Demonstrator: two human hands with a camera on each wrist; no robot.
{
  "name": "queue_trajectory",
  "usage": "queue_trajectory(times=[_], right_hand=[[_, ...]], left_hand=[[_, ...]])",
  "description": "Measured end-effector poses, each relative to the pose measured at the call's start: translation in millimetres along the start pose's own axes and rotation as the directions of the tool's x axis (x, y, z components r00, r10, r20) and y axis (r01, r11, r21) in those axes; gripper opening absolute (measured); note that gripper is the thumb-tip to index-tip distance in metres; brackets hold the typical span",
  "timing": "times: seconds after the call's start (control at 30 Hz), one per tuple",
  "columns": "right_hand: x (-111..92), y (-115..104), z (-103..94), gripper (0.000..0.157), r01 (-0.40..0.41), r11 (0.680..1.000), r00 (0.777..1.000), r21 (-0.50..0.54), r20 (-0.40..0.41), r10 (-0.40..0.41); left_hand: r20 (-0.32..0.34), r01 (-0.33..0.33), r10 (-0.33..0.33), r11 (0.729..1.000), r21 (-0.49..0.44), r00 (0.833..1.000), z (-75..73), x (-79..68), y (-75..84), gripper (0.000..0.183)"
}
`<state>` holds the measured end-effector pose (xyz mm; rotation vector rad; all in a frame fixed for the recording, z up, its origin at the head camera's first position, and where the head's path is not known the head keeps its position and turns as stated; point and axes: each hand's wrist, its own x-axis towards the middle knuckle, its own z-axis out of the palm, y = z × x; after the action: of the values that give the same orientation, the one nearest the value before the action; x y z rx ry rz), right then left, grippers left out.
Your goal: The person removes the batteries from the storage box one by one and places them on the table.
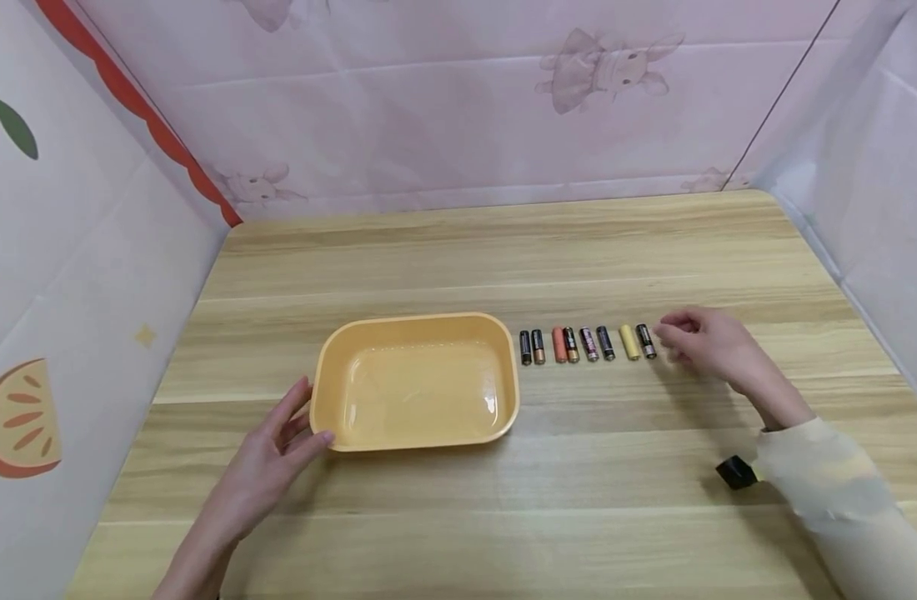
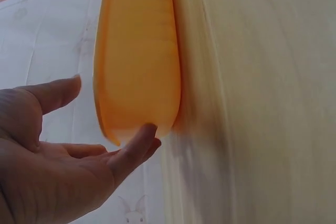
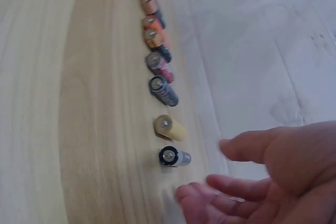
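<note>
A yellow plastic tray [image 1: 415, 442] with rounded corners sits left of the table's middle. My left hand [image 1: 267, 467] is at its left end, fingers beside the outer wall and thumb near the front left corner. In the left wrist view, the fingertips [image 2: 148, 131] overlap the tray's end [image 2: 139, 56], and the thumb stands apart from its rim. To the right of the tray, several batteries lie side by side in a row, among them an orange battery [image 1: 559, 344], a yellow battery [image 1: 628, 342] and a black-and-silver battery [image 1: 646, 341] at the right end. My right hand [image 1: 702, 346] hovers just beyond that last one, fingers loosely bent and holding nothing.
The wooden table [image 1: 503, 517] has pale fabric walls on its left, back and right sides. A small black object [image 1: 736, 472] shows at the right sleeve [image 1: 822, 475].
</note>
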<state>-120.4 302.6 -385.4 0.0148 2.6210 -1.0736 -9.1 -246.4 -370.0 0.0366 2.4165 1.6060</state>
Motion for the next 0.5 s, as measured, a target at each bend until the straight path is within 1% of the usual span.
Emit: queue_trajectory(times=[0.1, 0.2, 0.27, 0.37, 0.43, 0.5], right_hand=[[-3.4, 5.1, -3.4, 0.061, 0.015, 0.993, 0.999, 0.12, -0.048, -0.009], [-7.6, 11.2, -5.8, 0.063, 0.063, 0.978, 0.992, 0.197, -0.116, -0.041], [-10.3, 15.6, -7.7, 0.063, 0.103, 0.969, 0.984, 0.226, -0.164, -0.067], [-14.0, 21.3, -12.0, 0.065, 0.144, 0.956, 0.973, 0.254, -0.214, -0.089], [-17.0, 24.8, -16.7, 0.069, 0.14, 0.967, 0.968, 0.214, -0.234, -0.089], [-20.1, 28.1, -22.4, 0.074, 0.127, 0.978, 0.967, 0.164, -0.238, -0.086]], left_hand=[[-0.068, 0.01, -0.007, 0.999, 0.031, 0.998, -6.9, -1.8, 2.4, 0.082], [-0.133, -0.005, 0.013, 0.998, 0.058, 0.991, -17.6, -4.3, 2.7, 0.077], [-0.179, -0.015, 0.034, 0.994, 0.107, 0.983, -25.8, -6.1, 0.5, 0.075], [-0.261, -0.037, 0.086, 0.981, 0.19, 0.962, -38.5, -7.5, -3.8, 0.075], [-0.31, -0.051, 0.136, 0.962, 0.268, 0.941, -47.0, -8.0, -7.3, 0.075], [-0.355, -0.064, 0.193, 0.937, 0.344, 0.915, -55.5, -8.4, -10.4, 0.075]])
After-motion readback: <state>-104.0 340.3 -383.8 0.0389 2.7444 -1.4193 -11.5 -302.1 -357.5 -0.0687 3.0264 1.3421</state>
